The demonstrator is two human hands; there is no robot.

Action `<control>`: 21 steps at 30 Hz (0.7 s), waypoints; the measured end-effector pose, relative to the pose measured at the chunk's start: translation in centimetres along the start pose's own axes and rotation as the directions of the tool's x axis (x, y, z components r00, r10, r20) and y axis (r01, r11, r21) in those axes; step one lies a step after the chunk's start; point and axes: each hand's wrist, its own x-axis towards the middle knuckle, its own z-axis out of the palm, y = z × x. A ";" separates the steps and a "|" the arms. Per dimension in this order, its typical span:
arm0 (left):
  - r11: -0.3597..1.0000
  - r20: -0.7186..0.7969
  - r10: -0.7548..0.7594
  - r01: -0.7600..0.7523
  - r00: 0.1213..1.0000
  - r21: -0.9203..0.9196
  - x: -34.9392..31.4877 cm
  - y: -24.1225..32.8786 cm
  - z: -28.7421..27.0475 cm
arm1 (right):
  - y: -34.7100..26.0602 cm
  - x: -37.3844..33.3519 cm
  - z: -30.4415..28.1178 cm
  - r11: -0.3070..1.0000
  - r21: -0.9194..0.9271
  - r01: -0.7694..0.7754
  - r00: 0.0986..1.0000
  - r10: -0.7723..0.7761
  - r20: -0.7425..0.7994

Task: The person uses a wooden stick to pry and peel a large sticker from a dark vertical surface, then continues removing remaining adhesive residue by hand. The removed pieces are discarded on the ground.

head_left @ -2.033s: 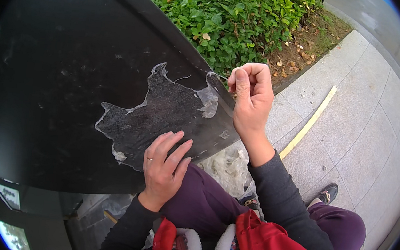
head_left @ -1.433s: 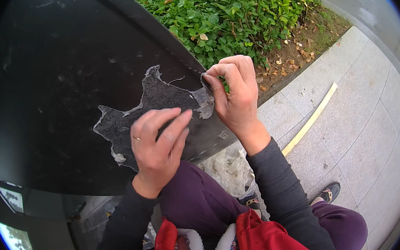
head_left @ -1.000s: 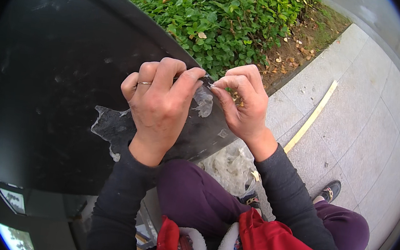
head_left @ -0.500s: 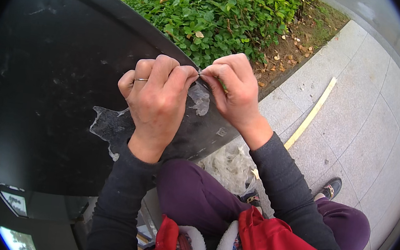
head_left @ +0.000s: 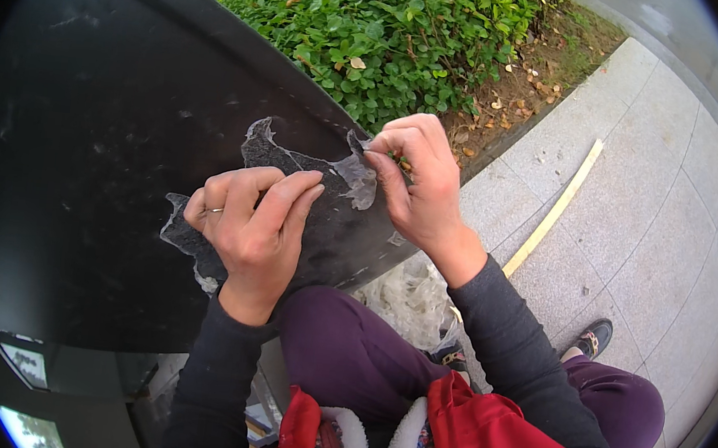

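A large black panel, dusty and scuffed, slants in front of me on the left. Ragged translucent film clings near its right edge, and a torn grey patch of it spreads leftward. Thumb and forefinger of my right hand pinch a lifted flap of this film at the panel's edge. My left hand, with a ring on one finger, is closed in a pinch, its fingertips at the film's torn border. Beneath that hand another film patch shows in part.
Crumpled clear film lies in a heap by my knee. On the pale paving rests a long yellowish strip. A green hedge grows beyond the panel. My shoe stands at the right.
My left hand has moved down and left, away from my right hand, uncovering the torn film patch. My right hand has shifted slightly down, and a film flap now stands up in its fingers.
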 end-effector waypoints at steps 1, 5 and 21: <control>1.000 0.007 -0.006 0.006 1.000 -0.007 -0.2 -0.3 -0.4 | -0.2 -0.2 0.4 1.000 0.012 -0.016 0.998 0.017 -0.054; 0.999 0.032 -0.035 0.035 0.999 -0.026 -1.2 -1.4 -1.8 | -0.9 -0.6 2.0 0.997 0.012 -0.079 0.969 0.080 -0.234; 0.938 0.081 0.340 -0.344 0.937 0.044 6.5 0.0 -1.2 | -2.4 0.1 1.3 0.994 -0.085 -0.069 0.997 0.067 -0.032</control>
